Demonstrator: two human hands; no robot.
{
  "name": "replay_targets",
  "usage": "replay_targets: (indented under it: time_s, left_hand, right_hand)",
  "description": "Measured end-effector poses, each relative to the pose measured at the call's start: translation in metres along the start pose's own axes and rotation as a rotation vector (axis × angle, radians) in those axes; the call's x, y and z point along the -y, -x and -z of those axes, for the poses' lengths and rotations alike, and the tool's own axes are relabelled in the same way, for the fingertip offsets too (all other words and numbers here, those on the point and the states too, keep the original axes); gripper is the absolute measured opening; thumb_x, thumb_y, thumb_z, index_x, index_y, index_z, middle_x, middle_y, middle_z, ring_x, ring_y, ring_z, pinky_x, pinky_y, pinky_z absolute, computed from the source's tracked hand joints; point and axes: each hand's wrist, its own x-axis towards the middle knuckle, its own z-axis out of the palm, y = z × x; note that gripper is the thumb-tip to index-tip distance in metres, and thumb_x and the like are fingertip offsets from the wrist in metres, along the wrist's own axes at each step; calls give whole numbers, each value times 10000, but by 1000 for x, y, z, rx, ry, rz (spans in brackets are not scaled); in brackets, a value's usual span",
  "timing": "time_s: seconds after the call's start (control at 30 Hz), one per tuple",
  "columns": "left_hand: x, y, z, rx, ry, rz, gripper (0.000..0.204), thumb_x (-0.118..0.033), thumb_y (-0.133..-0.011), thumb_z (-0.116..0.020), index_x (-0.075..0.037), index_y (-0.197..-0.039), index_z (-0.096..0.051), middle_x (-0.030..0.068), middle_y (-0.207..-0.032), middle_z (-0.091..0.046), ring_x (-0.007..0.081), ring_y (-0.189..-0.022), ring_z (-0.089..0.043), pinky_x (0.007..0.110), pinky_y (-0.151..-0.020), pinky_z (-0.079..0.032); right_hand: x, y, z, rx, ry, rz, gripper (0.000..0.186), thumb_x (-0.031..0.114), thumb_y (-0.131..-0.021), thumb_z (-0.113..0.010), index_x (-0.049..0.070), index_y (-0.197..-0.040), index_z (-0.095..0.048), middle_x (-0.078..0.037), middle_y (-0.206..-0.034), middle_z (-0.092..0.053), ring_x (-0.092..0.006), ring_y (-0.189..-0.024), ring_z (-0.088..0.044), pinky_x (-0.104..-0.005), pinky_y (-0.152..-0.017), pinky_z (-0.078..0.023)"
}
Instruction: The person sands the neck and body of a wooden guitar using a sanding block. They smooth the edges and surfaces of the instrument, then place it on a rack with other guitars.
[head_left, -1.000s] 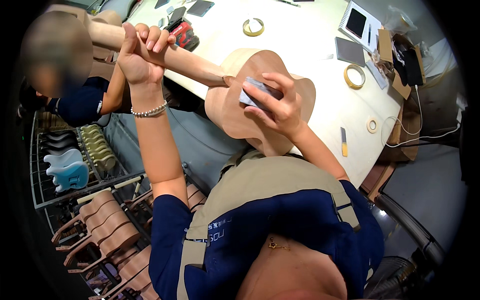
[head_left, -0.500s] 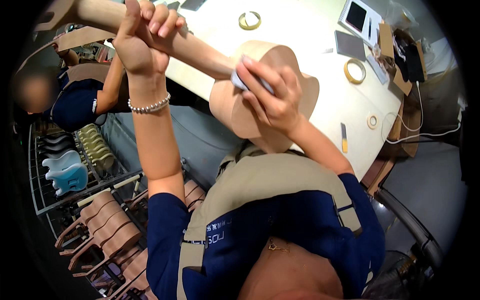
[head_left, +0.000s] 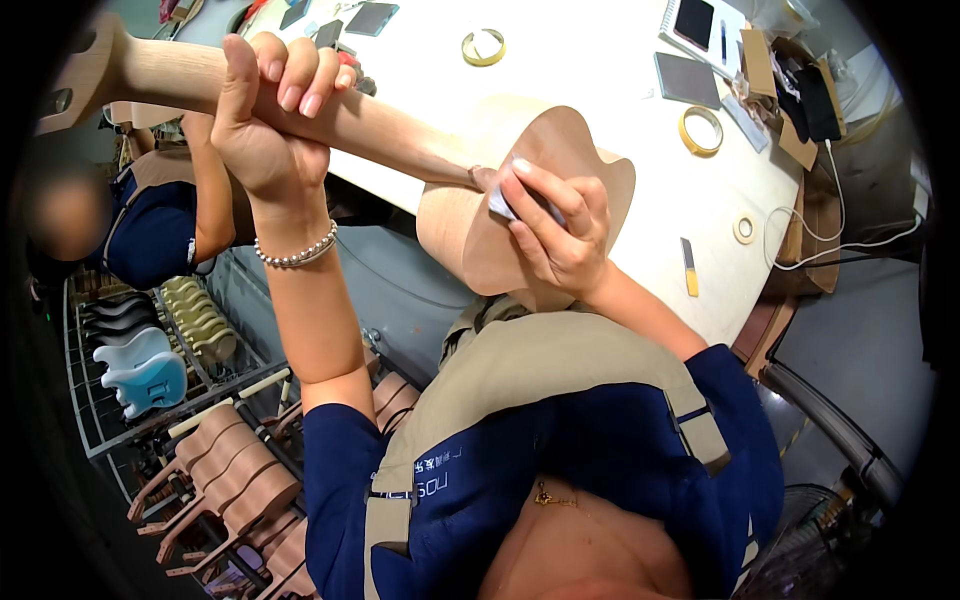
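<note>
An unfinished pale wooden guitar is held across me, its body (head_left: 575, 135) over the table's near edge and its slotted headstock (head_left: 85, 75) at the upper left. My left hand (head_left: 275, 125) is wrapped round the neck (head_left: 390, 135), thumb on one side and fingers on the other. By the heel, where the neck meets the body, my right hand (head_left: 570, 230) pinches a small grey-white pad (head_left: 501, 203), pressed to the wood. The fingers cover most of the pad, so its exact kind does not show.
On the white table (head_left: 600, 60) lie tape rolls (head_left: 700, 131), a yellow-handled blade (head_left: 689, 268), a grey slab (head_left: 686, 79) and a phone (head_left: 694, 25). An open carton (head_left: 795, 130) stands at the right. Racks of guitar bodies (head_left: 235, 465) stand at lower left; a co-worker (head_left: 160, 205) is beyond.
The guitar has tilted, showing more of its flat face, and its headstock has shifted left and down. My right hand with the pad has moved slightly right and down.
</note>
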Motion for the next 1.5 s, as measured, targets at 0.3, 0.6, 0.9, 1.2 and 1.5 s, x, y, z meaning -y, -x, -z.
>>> replay_targets:
  time_s: [0.3, 0.6, 0.9, 1.2, 1.5]
  left_hand:
    - [-1, -1, -5, -2, -15, 15, 361, -349, -950, -445, -129, -668, -400, -15, -594, -358, 118, -574, -361, 310, -717, -349]
    - [-2, 4, -8, -21, -9, 26, 352, -345, -942, -461, -125, -673, -407, -19, -594, -365, 115, -582, -367, 311, -719, -349]
    - [-6, 3, -10, -59, -32, 27, 345, -353, -943, -475, -116, -699, -422, -22, -582, -355, 109, -555, -358, 310, -705, -354]
    - [-10, 7, -14, -72, -27, 8, 338, -345, -942, -478, -112, -705, -422, -21, -583, -362, 108, -554, -359, 311, -697, -356]
    - [-13, 12, -13, -3, -3, 30, 342, -370, -926, -500, -103, -721, -441, -20, -591, -366, 115, -570, -367, 308, -710, -350]
  right_hand:
    - [-2, -6, -6, -90, 18, 32, 394, 166, -707, -641, 114, -1096, -674, 43, -1171, -574, -158, -751, -418, -252, -667, -371]
    - [3, -5, -4, -48, -15, 10, 418, 161, -695, -640, 122, -1110, -671, 36, -1190, -565, -153, -775, -432, -260, -686, -372]
    - [3, -13, -10, -93, -33, 66, 385, 183, -714, -619, 104, -1086, -679, 43, -1158, -579, -142, -754, -433, -252, -674, -378]
    - [5, -23, -10, -98, -63, 90, 354, 188, -728, -617, 110, -1067, -689, 47, -1185, -569, -138, -762, -422, -250, -668, -372]
    - [9, -11, -6, -80, -83, 33, 414, 177, -722, -644, 131, -1133, -658, 57, -1198, -563, -154, -794, -433, -269, -706, -354]
